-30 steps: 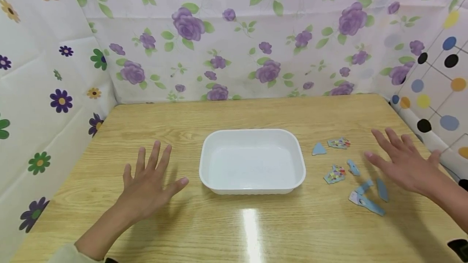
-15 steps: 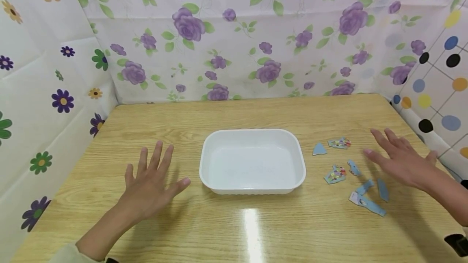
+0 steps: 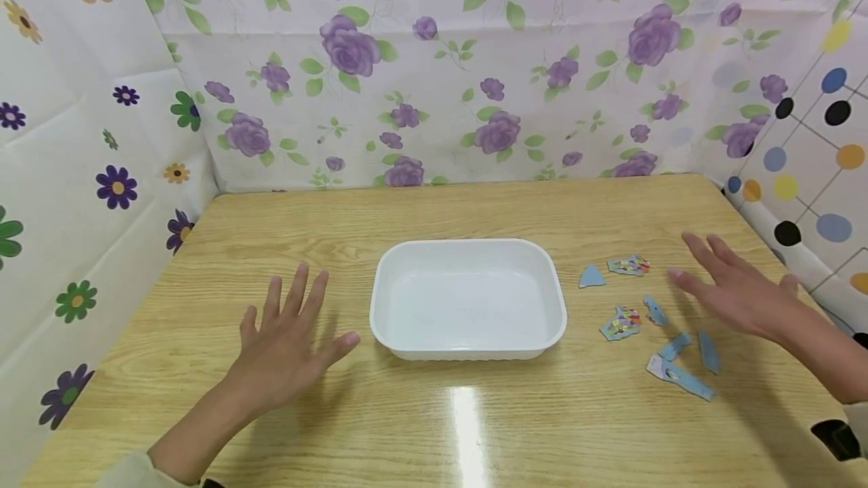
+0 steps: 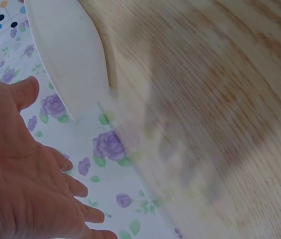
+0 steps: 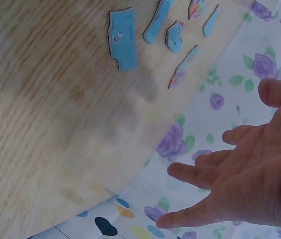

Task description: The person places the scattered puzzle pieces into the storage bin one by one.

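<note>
Your right grip (image 3: 742, 298), fingers spread, holds nothing near the mostly blue pieces (image 3: 618, 327) on the desk (image 3: 380, 428), right of centre; your left grip (image 3: 281, 356), also spread, is left of the white tray (image 3: 468, 315) at centre. No piece is inside; all look yet to be handled.

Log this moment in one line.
left hand: holds nothing | right hand: holds nothing | seven puzzle pieces: on wood-grain table, right of white plastic tray
</note>
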